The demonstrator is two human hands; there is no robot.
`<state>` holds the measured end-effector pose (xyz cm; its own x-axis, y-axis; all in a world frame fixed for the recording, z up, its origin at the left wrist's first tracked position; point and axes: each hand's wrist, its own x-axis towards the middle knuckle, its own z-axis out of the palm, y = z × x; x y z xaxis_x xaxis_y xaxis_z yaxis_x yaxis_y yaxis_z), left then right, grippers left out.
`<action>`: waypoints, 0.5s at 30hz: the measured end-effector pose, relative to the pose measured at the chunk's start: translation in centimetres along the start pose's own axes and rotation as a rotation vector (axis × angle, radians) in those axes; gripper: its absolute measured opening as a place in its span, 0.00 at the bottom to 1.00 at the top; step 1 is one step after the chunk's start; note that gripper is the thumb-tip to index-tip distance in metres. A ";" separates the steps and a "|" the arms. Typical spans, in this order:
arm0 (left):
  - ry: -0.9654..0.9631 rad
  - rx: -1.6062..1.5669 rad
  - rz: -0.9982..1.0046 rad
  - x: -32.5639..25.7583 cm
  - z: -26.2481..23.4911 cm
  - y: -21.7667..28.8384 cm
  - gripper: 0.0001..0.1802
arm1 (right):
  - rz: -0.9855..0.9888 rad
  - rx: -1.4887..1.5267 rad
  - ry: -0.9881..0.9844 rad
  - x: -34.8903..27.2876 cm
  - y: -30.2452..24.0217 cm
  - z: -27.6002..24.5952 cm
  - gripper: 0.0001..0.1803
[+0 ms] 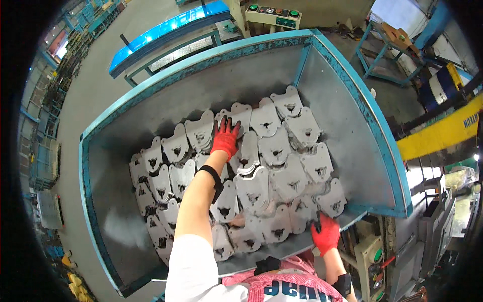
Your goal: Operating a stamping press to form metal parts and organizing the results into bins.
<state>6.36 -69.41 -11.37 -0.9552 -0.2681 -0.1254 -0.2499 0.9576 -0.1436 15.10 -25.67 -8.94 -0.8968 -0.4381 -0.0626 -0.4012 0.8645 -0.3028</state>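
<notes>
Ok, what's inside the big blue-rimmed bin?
The bin holds overlapping rows of flat grey metal plates. The left hand rests on them; the right hand grips the near edge. The plates hide the bin floor beneath them.

The left hand (pixel 225 139) hides part of a metal plate (pixel 236 117); the bin's (pixel 352 95) near corner is hidden by the torso.

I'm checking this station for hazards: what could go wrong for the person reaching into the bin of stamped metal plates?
The left hand presses on loosely overlapped metal plates; the stacks could slide and pinch fingers. The plates' thin stamped edges might cut the bare forearm above the glove. The right hand grips the bin at its front edge, where a shifting plate could trap it.
</notes>
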 end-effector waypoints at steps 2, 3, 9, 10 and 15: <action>-0.124 0.056 0.013 2.5 2.9 -1.3 0.43 | 0.047 0.057 -0.134 0.6 -0.7 0.1 0.28; -0.115 -0.010 -0.002 3.6 3.5 -1.2 0.42 | 0.066 0.055 -0.146 1.0 -0.6 0.1 0.28; -0.069 -0.171 -0.022 6.9 1.2 1.4 0.43 | 0.034 0.047 -0.101 2.5 -0.6 -0.5 0.23; 0.031 -0.256 0.060 7.3 0.5 2.5 0.45 | 0.033 0.057 -0.115 2.8 -0.8 -0.6 0.23; 0.052 -0.241 0.288 10.5 1.9 7.4 0.48 | -0.013 0.061 -0.154 3.2 -0.4 -0.5 0.24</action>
<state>-5.21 -65.36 -15.59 -0.9970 0.0156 -0.0764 0.0058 0.9919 0.1266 12.30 -27.28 -8.53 -0.8507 -0.4854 -0.2019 -0.3960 0.8442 -0.3611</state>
